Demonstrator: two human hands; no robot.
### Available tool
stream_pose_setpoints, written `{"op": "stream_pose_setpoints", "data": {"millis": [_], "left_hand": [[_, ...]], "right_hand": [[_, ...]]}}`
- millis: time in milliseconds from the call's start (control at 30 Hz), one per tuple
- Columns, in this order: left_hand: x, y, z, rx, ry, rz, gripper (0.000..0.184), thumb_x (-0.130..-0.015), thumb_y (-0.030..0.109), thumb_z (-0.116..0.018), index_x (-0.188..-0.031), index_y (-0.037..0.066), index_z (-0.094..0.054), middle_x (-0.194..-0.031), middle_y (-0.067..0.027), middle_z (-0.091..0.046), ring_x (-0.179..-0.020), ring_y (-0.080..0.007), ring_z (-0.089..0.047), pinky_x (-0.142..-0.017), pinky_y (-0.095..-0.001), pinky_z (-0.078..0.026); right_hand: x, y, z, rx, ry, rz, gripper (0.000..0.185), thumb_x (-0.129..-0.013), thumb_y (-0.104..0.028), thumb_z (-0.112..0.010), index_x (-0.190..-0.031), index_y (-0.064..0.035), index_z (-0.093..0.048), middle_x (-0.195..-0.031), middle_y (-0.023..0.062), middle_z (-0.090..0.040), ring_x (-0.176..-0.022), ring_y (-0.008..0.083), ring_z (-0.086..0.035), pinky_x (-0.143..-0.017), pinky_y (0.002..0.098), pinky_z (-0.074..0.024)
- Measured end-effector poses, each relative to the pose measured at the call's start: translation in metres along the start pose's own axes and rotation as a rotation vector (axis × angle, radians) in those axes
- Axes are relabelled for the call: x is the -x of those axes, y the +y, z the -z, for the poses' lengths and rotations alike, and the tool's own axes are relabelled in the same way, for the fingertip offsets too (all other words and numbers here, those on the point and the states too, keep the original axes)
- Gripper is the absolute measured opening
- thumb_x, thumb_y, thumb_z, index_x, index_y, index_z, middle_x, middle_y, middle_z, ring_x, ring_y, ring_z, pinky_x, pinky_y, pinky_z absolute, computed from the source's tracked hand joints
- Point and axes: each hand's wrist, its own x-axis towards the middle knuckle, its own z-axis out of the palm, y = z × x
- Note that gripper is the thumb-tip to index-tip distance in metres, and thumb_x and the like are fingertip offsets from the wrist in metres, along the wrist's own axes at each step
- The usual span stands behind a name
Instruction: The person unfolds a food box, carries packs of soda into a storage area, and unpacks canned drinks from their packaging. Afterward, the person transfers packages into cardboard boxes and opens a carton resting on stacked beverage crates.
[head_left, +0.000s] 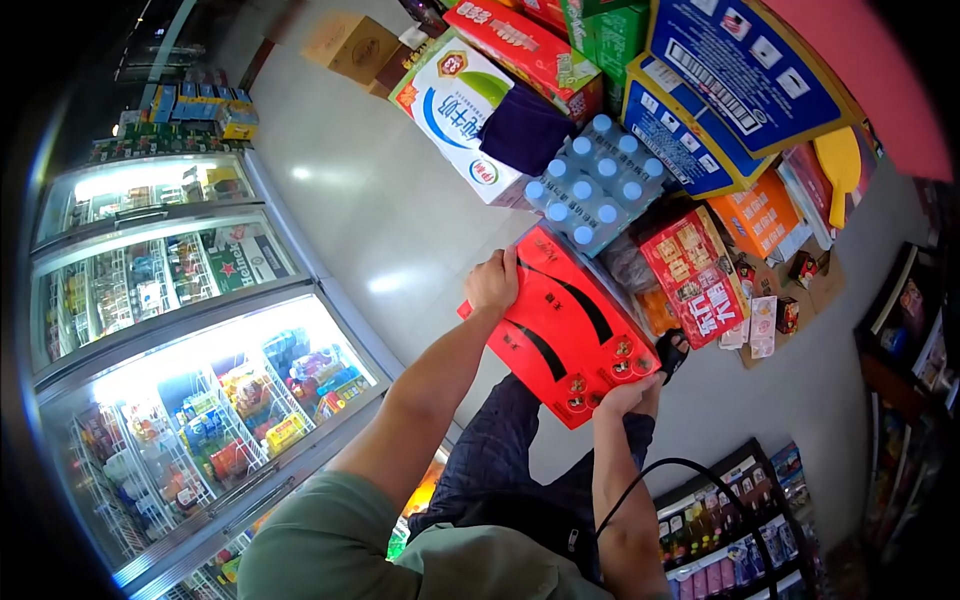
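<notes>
Both of my hands grip a flat red box (560, 325) with black curved stripes and small round pictures at one end. At its upper left edge, my left hand (490, 283) is closed with the fingers over the side. My right hand (628, 396) clasps the lower right corner, its fingers partly hidden by the box. Just beyond the box stands a shrink-wrapped pack of blue-capped bottles (597, 190). A red carton with gold and white lettering (693, 275) lies to the right of it.
Lit glass-door fridges (200, 400) line the left side. Stacked cartons, including a white milk carton (450, 110) and blue boxes (690, 130), fill the top. A shelf rack (735, 520) stands at lower right. Small packets (762, 325) rest on cardboard near the red carton.
</notes>
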Motion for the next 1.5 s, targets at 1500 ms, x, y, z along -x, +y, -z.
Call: {"op": "stream_pose_setpoints", "data": {"millis": [1500], "left_hand": [[-0.063, -0.055, -0.023, 1.136, -1.201, 0.271, 0.061, -0.093, 0.053, -0.037, -0.134, 0.008, -0.045, -0.124, -0.0124, -0.058, -0.107, -0.0254, -0.06, -0.089, -0.038, -0.05]], "right_hand": [[-0.088, 0.06, 0.057, -0.479, -0.291, -0.28, 0.063, -0.087, -0.04, -0.061, -0.127, 0.0003, -0.035, -0.112, 0.0123, -0.056, -0.092, 0.0248, -0.063, -0.075, 0.0417, -0.0557]]}}
